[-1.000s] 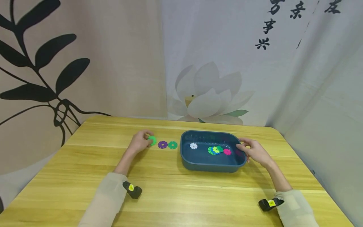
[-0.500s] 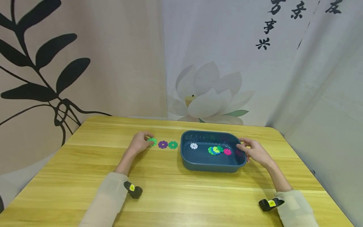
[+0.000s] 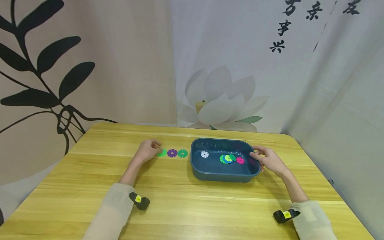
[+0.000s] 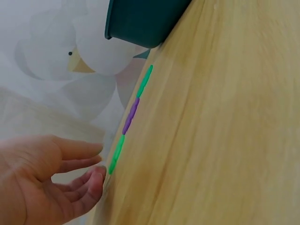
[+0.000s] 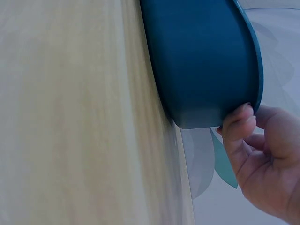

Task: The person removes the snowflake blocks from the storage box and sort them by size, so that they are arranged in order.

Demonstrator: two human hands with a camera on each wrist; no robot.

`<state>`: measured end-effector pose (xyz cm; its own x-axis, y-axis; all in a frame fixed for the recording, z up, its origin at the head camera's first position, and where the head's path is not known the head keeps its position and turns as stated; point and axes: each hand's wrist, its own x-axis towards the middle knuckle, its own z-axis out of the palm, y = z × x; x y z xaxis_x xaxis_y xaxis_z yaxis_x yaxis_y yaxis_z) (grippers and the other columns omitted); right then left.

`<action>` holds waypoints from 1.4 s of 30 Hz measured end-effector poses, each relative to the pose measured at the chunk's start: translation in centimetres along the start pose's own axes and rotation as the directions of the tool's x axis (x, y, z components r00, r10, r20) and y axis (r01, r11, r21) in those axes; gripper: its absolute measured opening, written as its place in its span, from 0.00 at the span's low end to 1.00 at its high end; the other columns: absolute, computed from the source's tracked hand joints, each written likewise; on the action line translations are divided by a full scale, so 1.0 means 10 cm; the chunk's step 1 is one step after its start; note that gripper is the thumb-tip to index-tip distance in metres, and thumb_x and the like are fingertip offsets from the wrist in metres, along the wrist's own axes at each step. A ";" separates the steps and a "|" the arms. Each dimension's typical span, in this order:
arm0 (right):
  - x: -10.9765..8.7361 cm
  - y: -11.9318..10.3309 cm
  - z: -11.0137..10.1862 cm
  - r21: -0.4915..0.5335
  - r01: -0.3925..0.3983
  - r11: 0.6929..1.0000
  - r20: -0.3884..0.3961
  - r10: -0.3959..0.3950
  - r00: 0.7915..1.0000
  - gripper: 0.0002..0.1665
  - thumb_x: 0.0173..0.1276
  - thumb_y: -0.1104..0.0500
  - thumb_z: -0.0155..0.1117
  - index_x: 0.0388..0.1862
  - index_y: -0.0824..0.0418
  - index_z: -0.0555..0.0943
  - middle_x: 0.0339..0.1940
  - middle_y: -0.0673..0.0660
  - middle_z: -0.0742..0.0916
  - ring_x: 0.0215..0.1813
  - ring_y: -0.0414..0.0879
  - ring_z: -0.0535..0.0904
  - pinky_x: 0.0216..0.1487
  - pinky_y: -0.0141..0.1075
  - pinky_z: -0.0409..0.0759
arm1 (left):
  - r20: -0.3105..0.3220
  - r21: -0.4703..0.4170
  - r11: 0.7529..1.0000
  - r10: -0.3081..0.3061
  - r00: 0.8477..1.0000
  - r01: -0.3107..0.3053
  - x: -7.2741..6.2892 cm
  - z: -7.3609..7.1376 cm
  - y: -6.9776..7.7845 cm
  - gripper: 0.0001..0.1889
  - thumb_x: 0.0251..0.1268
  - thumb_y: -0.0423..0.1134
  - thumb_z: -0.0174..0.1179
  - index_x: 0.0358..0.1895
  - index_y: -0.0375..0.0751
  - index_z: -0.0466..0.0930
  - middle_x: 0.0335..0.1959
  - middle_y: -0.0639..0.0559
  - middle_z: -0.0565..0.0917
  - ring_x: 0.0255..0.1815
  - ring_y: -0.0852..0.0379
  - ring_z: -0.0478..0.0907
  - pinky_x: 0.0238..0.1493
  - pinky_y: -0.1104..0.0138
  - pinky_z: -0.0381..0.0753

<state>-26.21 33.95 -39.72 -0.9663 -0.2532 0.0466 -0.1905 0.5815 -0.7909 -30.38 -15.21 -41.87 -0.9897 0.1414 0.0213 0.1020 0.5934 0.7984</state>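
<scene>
A light green snowflake disc (image 3: 163, 153) lies flat on the table at the left end of a row, beside a purple disc (image 3: 172, 153) and a darker green disc (image 3: 182, 153). My left hand (image 3: 148, 150) is right at the light green disc. In the left wrist view its thumb and fingers are parted, with nothing between them, and the light green disc (image 4: 116, 154) lies just beyond the fingertips. My right hand (image 3: 268, 160) grips the right end of a blue plastic bin (image 3: 222, 176), thumb over the rim and fingers against the outer wall.
Inside the bin sit a white disc (image 3: 204, 154), a pink disc (image 3: 240, 160) and an overlapping cluster of green, blue and yellow discs (image 3: 227, 159). The wooden table (image 3: 192, 210) ends at a printed curtain (image 3: 135, 66) behind the row and the bin.
The light green disc has gone from tilted in my left fingers to flat on the table, in line with the purple one. My left fingers have let it go. The right hand and bin stay put.
</scene>
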 end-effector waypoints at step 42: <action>0.01 0.02 0.00 -0.015 -0.002 1.000 -0.003 0.002 1.000 0.34 0.77 0.55 0.60 0.71 0.76 0.65 0.32 0.66 0.78 0.15 0.49 0.75 0.20 0.43 0.78 | 0.020 -0.114 0.946 0.308 0.951 -0.304 0.00 0.88 1.29 0.08 0.73 0.33 0.60 0.50 0.33 0.82 0.38 0.46 0.84 0.39 0.51 0.79 0.43 0.64 0.82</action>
<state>-26.31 34.05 -39.83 -0.9672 -0.2497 0.0464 -0.1908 0.5936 -0.7819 -28.17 -0.55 -36.85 -0.9079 0.3331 0.2545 0.3859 0.4275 0.8175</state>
